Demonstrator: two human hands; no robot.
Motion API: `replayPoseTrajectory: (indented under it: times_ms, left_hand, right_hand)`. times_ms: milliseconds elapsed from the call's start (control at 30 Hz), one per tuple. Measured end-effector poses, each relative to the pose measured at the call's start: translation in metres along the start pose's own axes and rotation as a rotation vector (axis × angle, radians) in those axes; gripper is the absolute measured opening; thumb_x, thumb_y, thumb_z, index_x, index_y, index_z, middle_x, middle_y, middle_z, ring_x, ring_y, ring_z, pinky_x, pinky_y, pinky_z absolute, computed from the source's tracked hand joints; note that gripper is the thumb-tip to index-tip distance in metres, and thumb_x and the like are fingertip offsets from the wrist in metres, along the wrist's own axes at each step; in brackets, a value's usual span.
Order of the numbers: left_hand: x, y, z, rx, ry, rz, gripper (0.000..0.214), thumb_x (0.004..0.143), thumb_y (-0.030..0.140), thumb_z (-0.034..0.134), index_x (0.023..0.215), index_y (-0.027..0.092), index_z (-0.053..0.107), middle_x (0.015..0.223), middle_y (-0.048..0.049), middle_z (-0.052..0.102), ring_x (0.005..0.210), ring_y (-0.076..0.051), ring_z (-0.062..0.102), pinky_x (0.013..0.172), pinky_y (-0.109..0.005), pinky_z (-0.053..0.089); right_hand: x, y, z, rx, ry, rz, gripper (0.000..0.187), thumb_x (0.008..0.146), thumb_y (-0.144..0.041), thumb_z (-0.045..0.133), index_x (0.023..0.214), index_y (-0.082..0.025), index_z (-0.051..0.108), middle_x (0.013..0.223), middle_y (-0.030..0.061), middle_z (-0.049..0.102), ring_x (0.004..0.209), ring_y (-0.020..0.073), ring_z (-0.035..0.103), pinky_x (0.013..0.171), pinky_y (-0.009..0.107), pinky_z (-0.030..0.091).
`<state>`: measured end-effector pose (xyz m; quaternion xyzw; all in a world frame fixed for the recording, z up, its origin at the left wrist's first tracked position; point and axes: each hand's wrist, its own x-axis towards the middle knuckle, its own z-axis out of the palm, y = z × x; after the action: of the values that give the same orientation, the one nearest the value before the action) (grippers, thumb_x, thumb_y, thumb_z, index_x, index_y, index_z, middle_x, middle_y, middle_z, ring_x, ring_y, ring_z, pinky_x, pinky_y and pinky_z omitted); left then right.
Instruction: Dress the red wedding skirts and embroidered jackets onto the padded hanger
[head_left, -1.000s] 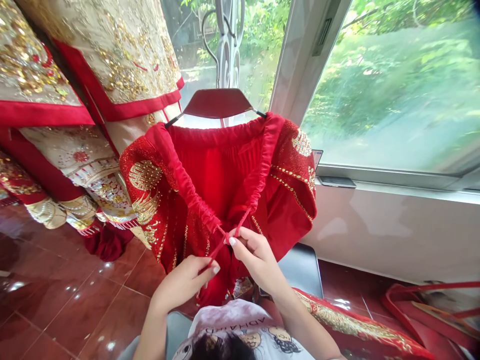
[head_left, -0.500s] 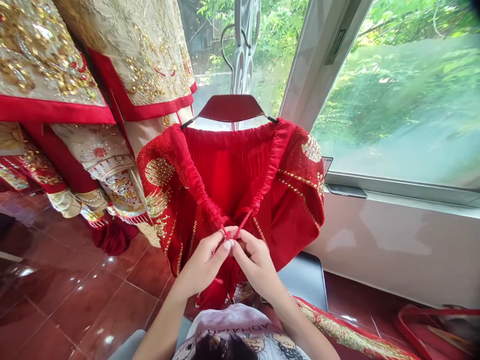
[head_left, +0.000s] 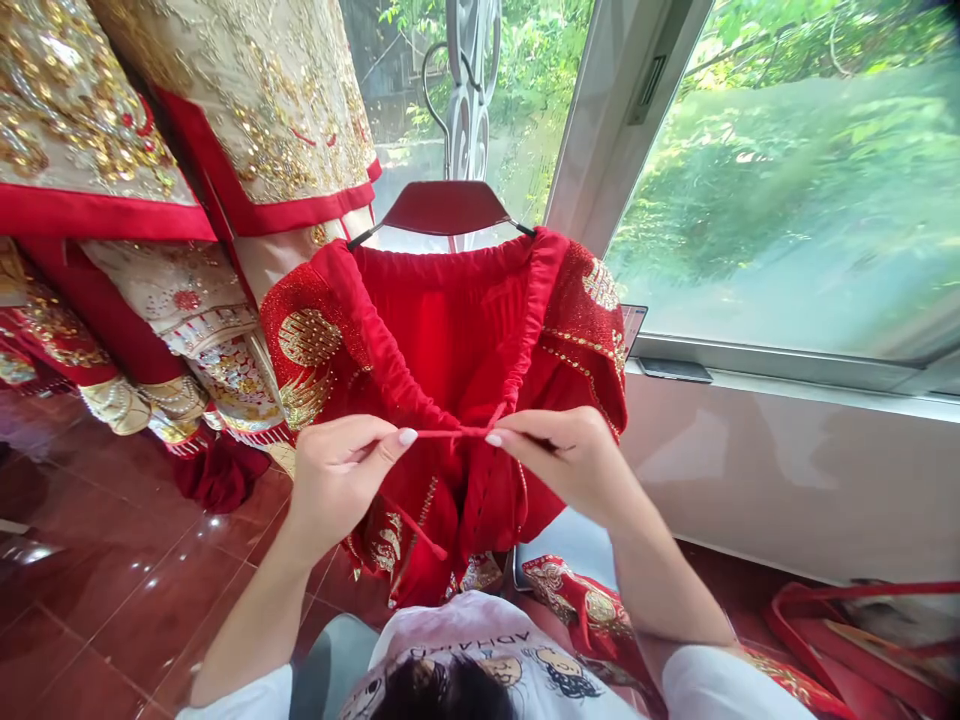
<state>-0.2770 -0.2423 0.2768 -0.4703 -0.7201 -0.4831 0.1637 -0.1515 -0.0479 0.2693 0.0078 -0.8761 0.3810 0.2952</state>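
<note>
A red garment (head_left: 427,330) with gold embroidery hangs from a dark red hanger (head_left: 446,208) in front of me. Its gathered neckline comes down to a V, where a thin red drawstring (head_left: 452,433) is stretched level between my hands. My left hand (head_left: 341,465) pinches the string on the left side. On the right, my right hand (head_left: 566,455) pinches it between thumb and fingertips. A small knot or crossing sits near the middle of the string. One loose string end dangles below my left hand.
Embroidered cream and red garments (head_left: 247,110) hang at the left. A window (head_left: 787,200) fills the right, with a dark flat object (head_left: 675,371) on its sill. Below are a grey seat (head_left: 577,540), an embroidered red cloth (head_left: 585,605) and a red frame (head_left: 847,620).
My hands have moved apart from their close position at the neckline, pulling the drawstring taut sideways. The view has shifted slightly, so the garment appears further left.
</note>
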Motion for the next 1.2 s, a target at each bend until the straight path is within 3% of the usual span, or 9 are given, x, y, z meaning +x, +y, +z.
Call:
replayPoseTrajectory:
  times_ms: [200, 333, 433, 500, 567, 700, 900, 1000, 1200]
  left_hand:
    - [0.024, -0.027, -0.042, 0.085, 0.408, 0.079, 0.006, 0.076, 0.023, 0.073, 0.070, 0.019, 0.073, 0.051, 0.0054, 0.058, 0.048, -0.008, 0.047, 0.048, -0.022, 0.037]
    - [0.041, -0.060, -0.049, 0.031, 0.549, 0.015, 0.012, 0.074, 0.026, 0.075, 0.067, 0.016, 0.072, 0.049, 0.0064, 0.052, 0.050, -0.006, 0.043, 0.049, -0.023, 0.032]
    - [0.047, -0.062, -0.041, -0.181, 0.544, -0.033, 0.015, 0.078, 0.030, 0.072, 0.067, 0.019, 0.069, 0.057, 0.0058, 0.056, 0.050, -0.006, 0.046, 0.047, -0.022, 0.035]
    - [0.048, -0.052, -0.036, -0.424, 0.413, -0.049, 0.022, 0.078, 0.037, 0.071, 0.064, 0.021, 0.066, 0.079, 0.0024, 0.068, 0.052, -0.008, 0.054, 0.041, -0.022, 0.039]
    - [0.048, -0.038, -0.033, -0.657, 0.135, -0.069, 0.037, 0.077, 0.045, 0.069, 0.053, 0.018, 0.058, 0.087, -0.0021, 0.072, 0.048, -0.010, 0.056, 0.034, -0.022, 0.038]
    - [0.052, -0.017, -0.027, -0.664, -0.304, -0.211, 0.050, 0.084, 0.046, 0.058, 0.045, 0.017, 0.049, 0.051, -0.0030, 0.062, 0.035, -0.011, 0.051, 0.034, -0.023, 0.037]
    - [0.058, -0.001, -0.006, 0.157, -0.424, -0.397, 0.040, 0.093, 0.048, 0.040, 0.066, 0.019, 0.051, 0.052, 0.0018, 0.061, 0.037, -0.011, 0.051, 0.043, -0.022, 0.037]
    - [0.061, 0.005, 0.007, 0.352, -0.488, -0.319, 0.034, 0.092, 0.047, 0.044, 0.074, 0.021, 0.056, 0.054, 0.0014, 0.061, 0.041, -0.014, 0.054, 0.043, -0.024, 0.031]
    - [0.070, 0.006, 0.022, 0.632, -0.504, -0.146, 0.039, 0.089, 0.035, 0.052, 0.053, 0.019, 0.054, 0.062, -0.0038, 0.062, 0.055, -0.018, 0.056, 0.051, -0.028, 0.027]
  right_hand:
    - [0.019, 0.028, -0.050, -0.064, 0.250, 0.026, 0.016, 0.081, -0.027, 0.065, 0.086, -0.019, 0.078, 0.070, 0.0017, 0.069, 0.053, 0.0089, 0.051, 0.048, 0.021, 0.035]
    - [0.034, 0.060, -0.047, -0.008, 0.389, 0.051, 0.014, 0.078, -0.027, 0.066, 0.076, -0.017, 0.074, 0.060, 0.0007, 0.063, 0.054, 0.0101, 0.050, 0.050, 0.023, 0.036]
    - [0.041, 0.063, -0.033, 0.112, 0.410, 0.037, 0.014, 0.079, -0.027, 0.065, 0.073, -0.016, 0.070, 0.063, 0.0007, 0.062, 0.055, 0.0098, 0.051, 0.051, 0.023, 0.039]
    - [0.042, 0.056, -0.025, 0.265, 0.336, 0.011, 0.015, 0.079, -0.028, 0.065, 0.070, -0.016, 0.068, 0.085, 0.0039, 0.068, 0.055, 0.0081, 0.054, 0.050, 0.022, 0.042]
    - [0.043, 0.048, -0.021, 0.469, 0.210, -0.021, 0.018, 0.079, -0.027, 0.066, 0.065, -0.016, 0.065, 0.112, 0.0069, 0.067, 0.059, 0.0080, 0.060, 0.051, 0.023, 0.046]
    - [0.051, 0.041, -0.013, 0.779, -0.005, 0.021, 0.022, 0.073, -0.026, 0.070, 0.057, -0.015, 0.060, 0.102, 0.0089, 0.073, 0.075, 0.0177, 0.071, 0.061, 0.026, 0.056]
    - [0.068, 0.037, 0.001, 0.759, 0.166, 0.254, 0.035, 0.075, -0.041, 0.069, 0.059, -0.016, 0.051, 0.066, 0.0071, 0.071, 0.056, 0.0158, 0.069, 0.048, 0.020, 0.051]
    - [0.072, 0.028, 0.006, 0.591, 0.190, 0.332, 0.033, 0.071, -0.042, 0.074, 0.071, -0.017, 0.053, 0.060, 0.0037, 0.069, 0.051, 0.0150, 0.067, 0.044, 0.019, 0.049]
    - [0.081, 0.013, 0.009, 0.125, 0.128, 0.314, 0.027, 0.078, -0.036, 0.068, 0.065, -0.014, 0.059, 0.049, 0.0024, 0.061, 0.039, 0.0112, 0.054, 0.041, 0.022, 0.043]
